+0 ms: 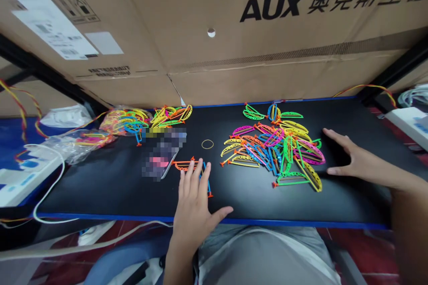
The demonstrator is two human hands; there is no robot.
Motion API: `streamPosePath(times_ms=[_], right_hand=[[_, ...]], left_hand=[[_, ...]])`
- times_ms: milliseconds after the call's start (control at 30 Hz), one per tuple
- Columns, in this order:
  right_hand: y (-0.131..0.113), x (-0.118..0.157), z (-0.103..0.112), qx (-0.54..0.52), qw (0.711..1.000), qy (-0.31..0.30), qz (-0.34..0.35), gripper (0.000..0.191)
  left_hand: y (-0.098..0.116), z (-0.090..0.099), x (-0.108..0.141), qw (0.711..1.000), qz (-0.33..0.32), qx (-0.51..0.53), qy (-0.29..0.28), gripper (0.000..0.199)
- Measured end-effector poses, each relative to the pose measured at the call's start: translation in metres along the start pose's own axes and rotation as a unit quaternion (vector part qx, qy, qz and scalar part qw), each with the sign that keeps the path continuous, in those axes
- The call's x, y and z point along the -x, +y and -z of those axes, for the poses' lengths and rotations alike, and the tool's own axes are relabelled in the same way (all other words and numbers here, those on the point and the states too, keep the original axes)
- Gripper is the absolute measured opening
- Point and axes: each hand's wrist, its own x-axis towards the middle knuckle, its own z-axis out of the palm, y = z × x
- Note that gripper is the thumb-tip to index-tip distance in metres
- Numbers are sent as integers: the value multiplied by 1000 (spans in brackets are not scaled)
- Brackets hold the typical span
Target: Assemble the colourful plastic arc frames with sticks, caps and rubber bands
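Note:
My left hand (195, 202) reaches over the front of the black table, palm down with fingers stretched out and thumb apart. Under its fingertips lie an orange toy bow (183, 166) and a blue toy bow (209, 182), both partly covered. My right hand (351, 160) is at the right edge of a loose pile of small plastic toy bows (267, 147) in yellow, green, blue, pink and orange. Its thumb and fingers are spread, with nothing between them. A thin yellow rubber band (207, 144) lies flat between the pile and a phone.
The blurred-out phone (163, 156) lies left of my left hand. Clear bags of toy bows (123, 120) and more loose bows (172, 116) are at the back left. A large cardboard box (200, 62) stands behind the black table (117, 196). White power strips flank both sides.

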Motion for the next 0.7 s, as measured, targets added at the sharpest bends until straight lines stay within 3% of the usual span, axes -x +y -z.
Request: streamPosePath(times_ms=[100,200,433,700], right_hand=[[-13,5,-5,-19,1000,-8,-9,120],[-17,8,-14,3,1000,25,-8,120],[-16,9,-29,25,997,67,-16,127],[-8,19,-35,3,995,101,1,120]], left_hand=[[2,-1,-1,1000,3,-5,9,110],[3,-2,-2,1000,0,-10,9,108],[2,-4,-3,1000,2,-19,5,100],[-2,-5,-3,1000,1,-17,6,98]])
